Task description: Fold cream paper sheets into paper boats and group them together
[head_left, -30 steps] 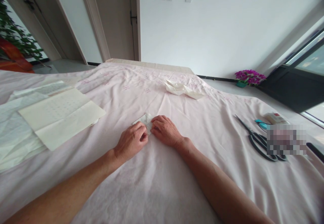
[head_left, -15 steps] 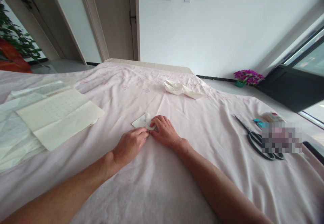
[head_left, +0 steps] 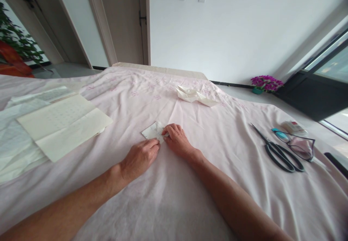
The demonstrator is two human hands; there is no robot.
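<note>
In the head view, a small folded piece of white paper [head_left: 151, 130] with faint printed marks lies on the pink bedsheet [head_left: 141, 204]. My left hand [head_left: 143, 156] grips its near edge, with the fingers closed and pressed together. Bent over the right side of the paper are the fingers of my right hand [head_left: 177, 141], which hold it against the sheet. The hands cover the near and right parts of the paper. Beyond them sits a folded paper boat [head_left: 194, 96].
To the left are a cream paper sheet [head_left: 65, 125] and crumpled thin papers [head_left: 16, 139]. On the right lie black-handled scissors [head_left: 280, 154], eyeglasses [head_left: 301, 146] and a small wrapped packet [head_left: 294, 127]. A potted purple plant [head_left: 266, 83] stands on the floor by the wall.
My right thumb has drawn in from the near edge of the paper towards the fingers. The left hand has shifted only slightly, and the paper stays in place.
</note>
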